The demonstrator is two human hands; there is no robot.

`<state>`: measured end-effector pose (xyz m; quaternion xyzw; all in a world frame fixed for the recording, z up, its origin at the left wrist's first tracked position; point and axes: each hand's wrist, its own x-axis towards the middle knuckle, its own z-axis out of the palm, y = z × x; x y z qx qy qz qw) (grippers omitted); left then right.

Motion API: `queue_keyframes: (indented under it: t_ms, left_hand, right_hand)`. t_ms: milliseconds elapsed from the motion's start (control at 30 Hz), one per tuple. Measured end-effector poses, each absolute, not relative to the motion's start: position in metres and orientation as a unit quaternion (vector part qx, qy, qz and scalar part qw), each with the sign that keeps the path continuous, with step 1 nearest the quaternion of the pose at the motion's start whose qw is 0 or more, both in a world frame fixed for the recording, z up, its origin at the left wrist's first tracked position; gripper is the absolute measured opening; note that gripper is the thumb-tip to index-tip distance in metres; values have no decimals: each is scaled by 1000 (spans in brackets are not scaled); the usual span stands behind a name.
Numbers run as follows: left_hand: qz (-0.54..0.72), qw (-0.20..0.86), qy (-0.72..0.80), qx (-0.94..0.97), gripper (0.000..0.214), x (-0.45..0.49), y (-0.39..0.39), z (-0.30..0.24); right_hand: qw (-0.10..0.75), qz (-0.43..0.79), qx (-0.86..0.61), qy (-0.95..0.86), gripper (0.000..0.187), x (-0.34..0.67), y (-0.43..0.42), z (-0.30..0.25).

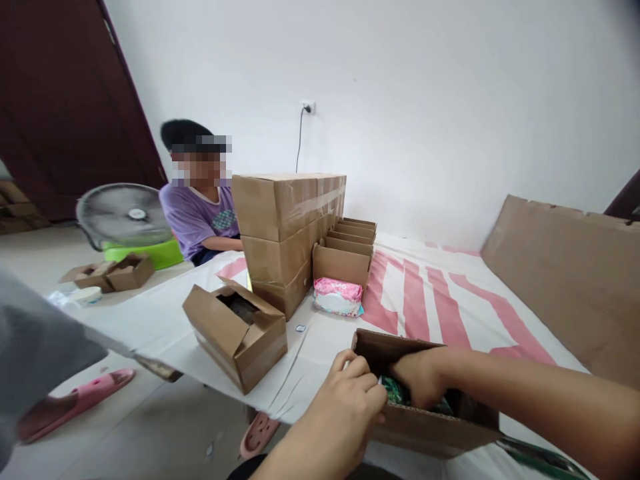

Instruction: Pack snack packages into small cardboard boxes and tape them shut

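Note:
A cardboard box [435,432] stands at the near edge of the table, its top uncovered. My left hand [353,403] is closed over the box's left end, fingers curled at the rim. My right hand [423,375] reaches down inside the same box, and its fingers are hidden there. Below that hand, green shiny packages [395,391] show in part inside the box. Left of it, another cardboard box [260,353] sits with its flaps partly raised and something dark inside.
Taped boxes [280,230] are stacked in the middle, beside a row of uncovered boxes [345,263] and a pink wipes pack [338,297]. A person [200,213] in purple sits behind the stack. A fan [125,213] stands left; a cardboard sheet [565,280] leans right.

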<state>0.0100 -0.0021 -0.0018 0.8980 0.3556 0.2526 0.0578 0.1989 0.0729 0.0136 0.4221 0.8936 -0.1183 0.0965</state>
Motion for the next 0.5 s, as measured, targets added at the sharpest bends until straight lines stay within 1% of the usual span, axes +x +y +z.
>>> queue_keyframes:
  t_ms: [33, 67, 100, 133, 200, 267, 400, 500]
  left_hand:
    - [254, 59, 360, 896, 18, 9, -1, -2]
    - [255, 61, 363, 894, 18, 7, 0, -2]
    - [255, 62, 366, 893, 17, 4, 2, -1]
    - [253, 62, 372, 891, 16, 0, 4, 1]
    - [245, 56, 398, 882, 15, -9, 10, 6]
    - [233, 46, 435, 868, 14, -18, 20, 12]
    - [209, 18, 495, 843, 12, -38, 57, 22]
    - [204, 6, 525, 826, 11, -50, 89, 26]
  right_hand:
    - [106, -117, 423, 892, 22, 201, 70, 31]
    - [135, -117, 425, 887, 29, 205, 67, 50]
    - [147, -121, 435, 880, 37, 209, 64, 68]
    - [139, -129, 448, 874, 40, 215, 61, 85]
    - [89, -159, 480, 858, 39, 230, 55, 111]
    - [22, -194, 515, 835, 35, 246, 52, 124]
    - [-97, -224, 564, 789, 30, 272, 60, 120]
    - [-167, -217, 573, 772, 33, 282, 73, 108]
